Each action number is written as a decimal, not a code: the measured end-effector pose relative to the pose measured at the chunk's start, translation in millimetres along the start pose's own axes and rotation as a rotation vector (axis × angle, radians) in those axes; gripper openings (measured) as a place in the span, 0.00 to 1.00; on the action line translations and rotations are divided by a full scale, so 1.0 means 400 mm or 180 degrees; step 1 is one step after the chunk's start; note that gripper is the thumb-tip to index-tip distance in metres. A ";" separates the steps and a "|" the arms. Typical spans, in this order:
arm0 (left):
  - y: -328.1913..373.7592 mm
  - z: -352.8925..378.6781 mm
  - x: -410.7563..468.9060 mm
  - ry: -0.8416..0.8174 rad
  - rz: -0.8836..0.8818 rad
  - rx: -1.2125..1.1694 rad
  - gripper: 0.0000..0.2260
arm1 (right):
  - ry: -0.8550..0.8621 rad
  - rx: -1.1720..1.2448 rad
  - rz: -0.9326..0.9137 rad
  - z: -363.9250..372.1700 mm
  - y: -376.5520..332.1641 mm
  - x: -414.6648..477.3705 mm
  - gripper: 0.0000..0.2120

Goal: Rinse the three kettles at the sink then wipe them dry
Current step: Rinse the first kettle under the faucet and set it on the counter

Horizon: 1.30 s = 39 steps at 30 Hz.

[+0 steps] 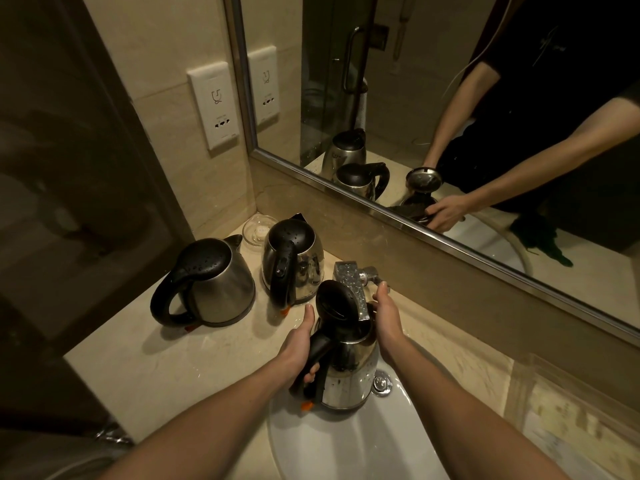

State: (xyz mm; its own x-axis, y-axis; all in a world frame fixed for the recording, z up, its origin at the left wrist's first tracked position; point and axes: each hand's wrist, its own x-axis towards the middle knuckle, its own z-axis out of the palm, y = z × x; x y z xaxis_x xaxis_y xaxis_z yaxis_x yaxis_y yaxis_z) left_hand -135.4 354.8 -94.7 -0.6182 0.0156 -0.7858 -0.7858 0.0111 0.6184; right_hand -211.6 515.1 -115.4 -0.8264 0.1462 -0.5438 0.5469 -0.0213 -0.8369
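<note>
Three steel kettles with black lids and handles. Two stand wet on the counter at the left: a rounded kettle (211, 282) and a shinier kettle (294, 261) behind it. The third kettle (349, 368) hangs over the white sink (329, 445) with its lid flipped open, its mouth under the chrome tap (349, 282). My left hand (298, 344) grips its black handle. My right hand (388, 317) cups the kettle's upper right rim, one fingertip reaching up to the tap lever. I cannot make out running water.
A small glass dish (256, 230) sits in the counter's back corner. A wall socket plate (214, 109) is above the kettles. The framed mirror (450, 98) runs along the back. The chrome drain knob (382, 384) sits at the basin's rim. Beige stone counter (145, 368) at the front left.
</note>
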 end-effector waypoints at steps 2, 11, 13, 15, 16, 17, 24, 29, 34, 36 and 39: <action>0.000 0.001 0.000 -0.0008 0.0009 -0.0004 0.45 | 0.0006 0.0002 0.0018 0.001 -0.002 -0.003 0.55; -0.005 0.001 0.004 0.0011 0.0019 0.0022 0.44 | 0.0001 0.0057 0.0005 -0.001 0.003 -0.004 0.55; -0.005 0.002 0.002 0.0005 0.0031 0.0010 0.44 | 0.0007 0.0048 0.0025 -0.001 0.002 -0.006 0.56; -0.005 0.005 0.003 -0.0026 0.0041 0.0019 0.44 | 0.0027 0.0054 0.0029 0.000 -0.003 -0.010 0.54; -0.005 0.005 0.003 -0.0023 0.0041 0.0025 0.43 | 0.0027 0.0047 0.0041 0.000 -0.008 -0.015 0.52; -0.005 0.005 0.002 -0.0009 0.0038 0.0027 0.43 | 0.0020 0.0039 0.0046 0.001 -0.011 -0.018 0.49; -0.006 0.005 0.006 0.0008 0.0030 0.0034 0.44 | 0.0021 0.0010 0.0138 -0.005 -0.022 -0.022 0.40; -0.013 0.002 0.011 -0.0061 0.0036 0.0014 0.45 | -0.0059 -0.0007 0.0103 -0.014 -0.021 -0.021 0.33; -0.013 0.001 0.007 -0.0073 0.0076 0.0034 0.43 | -0.0085 -0.0026 0.0039 -0.017 -0.023 -0.024 0.32; -0.012 0.002 0.006 -0.0076 0.0069 0.0040 0.43 | -0.0111 -0.0032 0.0052 -0.020 -0.023 -0.026 0.31; -0.010 0.001 0.004 -0.0039 0.0049 0.0034 0.43 | -0.0118 -0.0013 0.0093 -0.021 -0.024 -0.027 0.32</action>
State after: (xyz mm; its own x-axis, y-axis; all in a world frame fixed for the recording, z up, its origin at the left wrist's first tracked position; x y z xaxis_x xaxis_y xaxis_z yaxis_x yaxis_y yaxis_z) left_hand -133.3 355.2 -98.4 -0.6298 0.0281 -0.7762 -0.7760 0.0213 0.6304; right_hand -207.0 522.1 -101.1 -0.8144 0.1087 -0.5700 0.5714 -0.0209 -0.8204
